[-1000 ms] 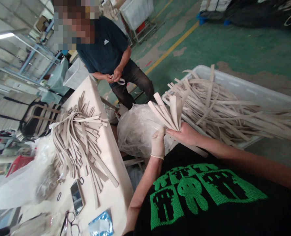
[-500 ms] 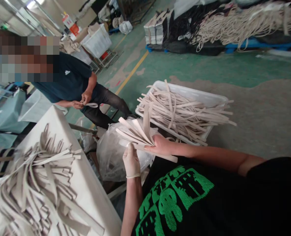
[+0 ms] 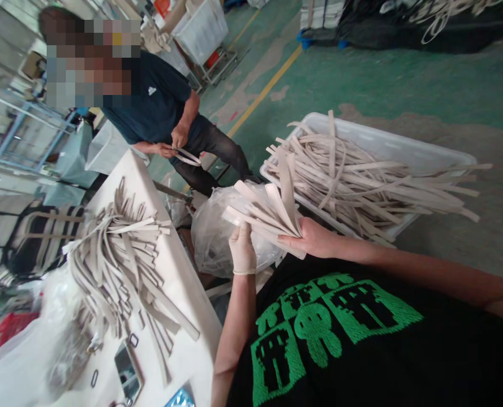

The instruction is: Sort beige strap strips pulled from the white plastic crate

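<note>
My right hand (image 3: 313, 237), bare, grips a fanned bundle of beige strips (image 3: 268, 209) at its base. My left hand (image 3: 243, 249), in a white glove, is closed on the bundle's left side, thumb up against the strips. Both hands are held in front of my chest, above a crumpled clear plastic bag (image 3: 217, 232). Just beyond the bundle stands a white plastic bin (image 3: 404, 144) heaped with several loose beige strips (image 3: 353, 181).
A white table (image 3: 179, 271) on my left carries a pile of the same strips (image 3: 119, 254), a phone (image 3: 128, 370) and clear plastic. Another person (image 3: 162, 107) stands past the table, handling a strip. Green floor with a yellow line lies behind.
The view swung up and back down. My hands kept hold of the bundle, which now fans more upright. The other person has pulled a strip out between both hands.
</note>
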Available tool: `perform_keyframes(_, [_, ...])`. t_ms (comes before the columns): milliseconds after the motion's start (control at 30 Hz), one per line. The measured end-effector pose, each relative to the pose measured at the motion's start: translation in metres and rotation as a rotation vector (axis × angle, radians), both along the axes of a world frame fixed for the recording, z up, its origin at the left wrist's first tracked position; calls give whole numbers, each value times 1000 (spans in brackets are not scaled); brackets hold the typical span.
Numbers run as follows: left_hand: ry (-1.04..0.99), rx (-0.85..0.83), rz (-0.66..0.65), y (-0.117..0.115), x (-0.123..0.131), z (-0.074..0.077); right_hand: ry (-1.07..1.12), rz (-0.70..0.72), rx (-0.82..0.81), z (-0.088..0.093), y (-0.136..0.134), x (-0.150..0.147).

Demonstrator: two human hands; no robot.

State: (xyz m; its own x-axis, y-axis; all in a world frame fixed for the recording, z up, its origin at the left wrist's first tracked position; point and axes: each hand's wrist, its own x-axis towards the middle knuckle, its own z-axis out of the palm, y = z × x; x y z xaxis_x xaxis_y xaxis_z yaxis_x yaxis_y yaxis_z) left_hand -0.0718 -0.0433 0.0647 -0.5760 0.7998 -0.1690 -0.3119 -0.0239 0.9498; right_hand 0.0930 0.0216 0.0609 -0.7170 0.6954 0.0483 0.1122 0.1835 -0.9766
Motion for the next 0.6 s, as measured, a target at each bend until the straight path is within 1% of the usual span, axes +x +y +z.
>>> perform_keyframes(100, [11,-97,-141,-3,11,-5,60,-95,-16,-2,4,-5])
perform_keyframes(133, [-4,-105,-165,-4,15,-6,89,-121,-25,-1,6,-7])
perform_keyframes(200, [-43,-71,-159,-2,20,-5,119,-157,-71,-1,13,-8])
perform_keyframes(267, [-83,-44,-142,1,18,-1,121,-221,-125,-1,21,-5])
perform_keyframes(333, [-141,-82,-175,3,12,4,123,-275,-152,-5,29,-4])
perform_keyframes(400, [-208,-148,-237,2,9,8,147,-261,-145,-12,35,-7])
perform_keyframes(467, [-244,-188,-296,-3,12,10,185,-178,-120,-19,38,-13])
perform_keyframes(567, [-201,-206,-361,-11,22,15,236,-56,-65,-23,37,-23])
perform_keyframes(600, [-179,-217,-385,-9,25,15,233,-46,-43,-23,36,-26])
